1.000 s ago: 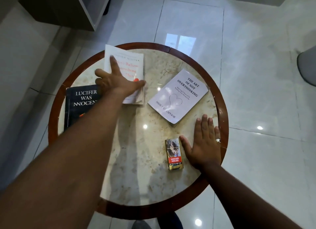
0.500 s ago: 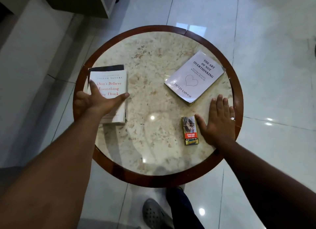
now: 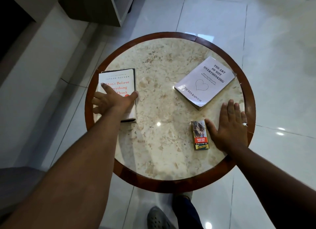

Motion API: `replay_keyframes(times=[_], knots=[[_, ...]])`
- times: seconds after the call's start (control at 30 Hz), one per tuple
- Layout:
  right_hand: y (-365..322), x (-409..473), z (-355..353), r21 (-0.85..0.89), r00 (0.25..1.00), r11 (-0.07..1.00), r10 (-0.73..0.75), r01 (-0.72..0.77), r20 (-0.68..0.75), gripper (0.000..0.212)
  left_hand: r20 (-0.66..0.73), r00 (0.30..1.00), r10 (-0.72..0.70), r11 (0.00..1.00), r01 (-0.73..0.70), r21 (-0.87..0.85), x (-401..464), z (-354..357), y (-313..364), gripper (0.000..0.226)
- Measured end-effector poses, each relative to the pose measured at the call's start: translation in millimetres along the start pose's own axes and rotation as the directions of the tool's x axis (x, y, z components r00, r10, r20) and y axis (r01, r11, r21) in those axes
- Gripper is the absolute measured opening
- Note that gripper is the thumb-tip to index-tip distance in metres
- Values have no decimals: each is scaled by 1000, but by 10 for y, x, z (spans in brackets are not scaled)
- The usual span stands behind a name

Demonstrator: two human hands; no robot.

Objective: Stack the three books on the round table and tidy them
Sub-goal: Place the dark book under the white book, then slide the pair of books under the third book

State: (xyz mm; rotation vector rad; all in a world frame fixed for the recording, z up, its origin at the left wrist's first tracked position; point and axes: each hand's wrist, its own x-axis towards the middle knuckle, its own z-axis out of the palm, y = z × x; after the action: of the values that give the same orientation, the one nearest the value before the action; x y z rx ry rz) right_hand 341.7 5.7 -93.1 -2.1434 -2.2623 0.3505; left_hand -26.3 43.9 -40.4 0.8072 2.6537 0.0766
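A white book titled "Don't Believe Everything You Think" (image 3: pixel 119 79) lies on top of a black book (image 3: pixel 135 78) at the left of the round table (image 3: pixel 164 186). Only thin dark edges of the black book show, along the right and near sides. My left hand (image 3: pixel 112 100) spans the white book, thumb on its right edge, fingers over its left edge. A pale book, "The Art of Not Overthinking" (image 3: pixel 205 81), lies alone and askew at the right. My right hand (image 3: pixel 229 131) rests flat on the marble, fingers apart, holding nothing.
A cigarette pack (image 3: pixel 200 136) lies just left of my right thumb. The table has a raised brown wooden rim. A cabinet corner (image 3: pixel 102 6) stands beyond the table. My shoe (image 3: pixel 157 218) is on the tiled floor below, and a grey seat (image 3: pixel 17 186) sits at lower left.
My left hand carried the white book from the far side onto the black book at the left, then squared it so the black cover is almost covered. My right hand stayed put.
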Motion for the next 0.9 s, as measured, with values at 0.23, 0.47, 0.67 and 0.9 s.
replay_keyframes(times=[0.23,0.47,0.67,0.9], knots=[[-5,-9,1,9,1000,1000,-6,6,-6,97,-14,1000,15,999,-15,39,25,66,-12,136],[-7,-11,-15,36,1000,999,-4,4,3,98,6,1000,18,997,-19,77,2,80,14,134],[-7,-19,-10,45,1000,999,-5,5,0,98,-109,938,328,938,-310,158,-224,105,211,124],[-6,-22,-7,54,1000,999,-9,10,-12,99,238,632,738,628,-771,102,-1099,533,1554,129]])
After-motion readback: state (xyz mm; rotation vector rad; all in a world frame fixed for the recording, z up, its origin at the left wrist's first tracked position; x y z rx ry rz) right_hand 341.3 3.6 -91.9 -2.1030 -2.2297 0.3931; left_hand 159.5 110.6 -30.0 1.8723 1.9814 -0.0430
